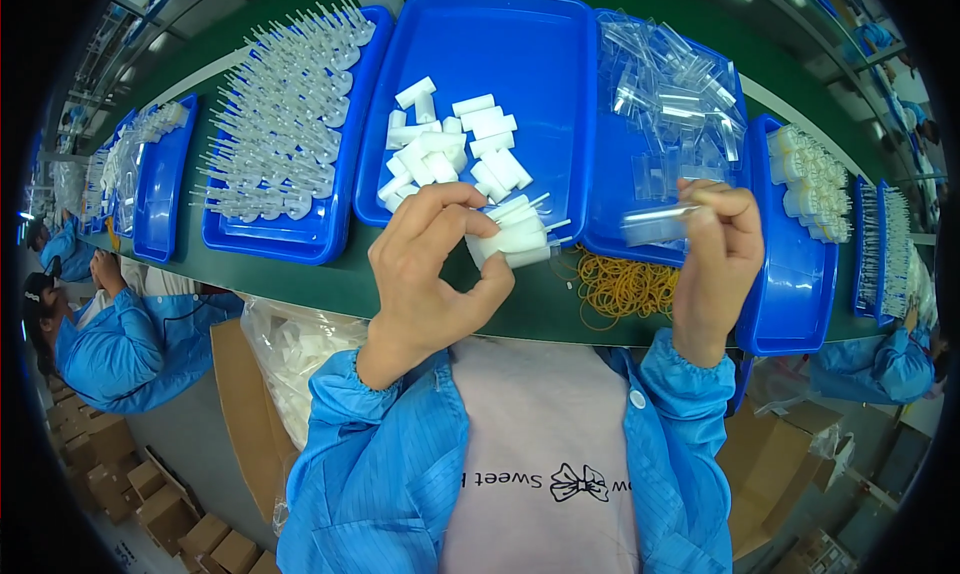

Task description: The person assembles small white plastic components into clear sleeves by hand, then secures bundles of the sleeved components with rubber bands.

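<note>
While the left hand [435,264] curls partly open, thumb and fingers grasping a cluster of white pieces with thin stems [515,236], the right hand [715,239] pinches a clear plastic sleeve [655,224], thumb nearly closed on fingertips. Cluster at the middle blue tray's [550,84] near edge, toward its right corner; sleeve by the near edge of the right-hand blue tray [615,199]. White blocks [430,154] heaped in the middle tray's nearer half. Yellow rubber bands [625,289] piled near the green table's [545,319] near edge.

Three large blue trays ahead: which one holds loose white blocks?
The middle tray, beyond the left hand; the left tray holds stemmed white pieces, the right tray clear plastic pieces.
</note>
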Demonstrator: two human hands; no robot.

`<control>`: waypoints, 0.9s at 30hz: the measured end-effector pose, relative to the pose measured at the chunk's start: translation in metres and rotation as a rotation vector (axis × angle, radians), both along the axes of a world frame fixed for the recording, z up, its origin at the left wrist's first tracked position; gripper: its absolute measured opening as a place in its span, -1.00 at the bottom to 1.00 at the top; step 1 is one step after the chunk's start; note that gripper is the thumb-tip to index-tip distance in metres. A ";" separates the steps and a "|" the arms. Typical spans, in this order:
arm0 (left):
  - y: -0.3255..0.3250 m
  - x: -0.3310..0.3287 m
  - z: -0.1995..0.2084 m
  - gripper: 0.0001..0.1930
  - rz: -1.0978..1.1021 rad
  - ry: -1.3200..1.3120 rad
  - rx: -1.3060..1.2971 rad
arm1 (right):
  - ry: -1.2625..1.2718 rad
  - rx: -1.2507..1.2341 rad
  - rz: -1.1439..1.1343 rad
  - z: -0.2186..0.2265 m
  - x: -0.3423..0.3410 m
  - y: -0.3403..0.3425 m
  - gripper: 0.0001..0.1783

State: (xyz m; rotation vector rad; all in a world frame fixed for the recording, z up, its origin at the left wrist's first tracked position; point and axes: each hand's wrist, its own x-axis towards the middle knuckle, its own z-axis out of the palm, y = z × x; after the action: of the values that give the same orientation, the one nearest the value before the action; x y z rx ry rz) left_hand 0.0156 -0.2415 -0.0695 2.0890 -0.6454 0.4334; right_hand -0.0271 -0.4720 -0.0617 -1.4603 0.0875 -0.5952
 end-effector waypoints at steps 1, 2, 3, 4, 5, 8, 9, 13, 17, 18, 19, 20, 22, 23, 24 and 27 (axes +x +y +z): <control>0.000 0.000 0.002 -0.80 -0.002 -0.003 -0.005 | 0.001 -0.094 -0.012 0.001 0.000 0.006 -0.89; -0.001 -0.001 0.004 -0.79 -0.005 -0.007 -0.010 | 0.000 -0.095 -0.015 -0.002 0.000 0.009 -0.89; -0.002 -0.002 0.006 -0.79 -0.006 -0.008 -0.010 | -0.004 -0.116 0.019 -0.006 -0.001 0.013 -0.87; -0.002 -0.003 0.008 -0.79 -0.014 -0.011 -0.008 | -0.009 -0.138 0.054 -0.008 -0.002 0.015 -0.85; -0.003 -0.003 0.010 -0.78 -0.022 -0.014 -0.006 | 0.011 -0.086 0.060 -0.007 -0.001 0.017 -0.85; -0.005 -0.006 0.010 -0.77 -0.038 -0.009 -0.017 | 0.046 -0.023 0.102 -0.011 0.000 0.019 -0.84; -0.006 -0.006 0.011 -0.77 -0.039 -0.010 -0.016 | 0.046 -0.023 0.101 -0.012 0.000 0.020 -0.84; -0.010 -0.008 0.012 -0.72 -0.066 -0.048 -0.026 | 0.054 0.022 0.161 -0.010 0.000 0.023 -0.84; -0.013 -0.008 0.011 -0.68 -0.111 -0.048 -0.055 | 0.062 0.074 0.179 -0.010 0.000 0.022 -0.84; -0.013 -0.009 0.011 -0.69 -0.126 -0.032 -0.060 | 0.057 0.074 0.182 -0.009 0.000 0.022 -0.84; -0.013 -0.010 0.012 -0.69 -0.111 -0.015 -0.055 | 0.056 0.069 0.180 -0.009 -0.001 0.023 -0.84; -0.014 -0.010 0.012 -0.69 -0.108 -0.019 -0.053 | 0.055 0.064 0.179 -0.009 -0.002 0.023 -0.84; -0.015 -0.009 0.012 -0.70 -0.098 -0.009 -0.066 | 0.046 0.046 0.181 -0.009 -0.003 0.022 -0.83; -0.015 -0.009 0.013 -0.70 -0.100 -0.012 -0.066 | 0.042 0.029 0.185 -0.009 -0.003 0.021 -0.83; -0.015 -0.009 0.014 -0.70 -0.100 -0.013 -0.050 | 0.041 0.030 0.186 -0.009 -0.003 0.021 -0.83; -0.015 -0.010 0.014 -0.71 -0.089 -0.041 -0.024 | 0.042 0.029 0.188 -0.007 -0.003 0.021 -0.82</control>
State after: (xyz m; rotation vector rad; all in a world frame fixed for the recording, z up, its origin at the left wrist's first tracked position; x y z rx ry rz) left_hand 0.0059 -0.2566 -0.0558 2.0250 -0.7509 0.4328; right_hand -0.0302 -0.4506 -0.0684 -1.4346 -0.0084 -0.4088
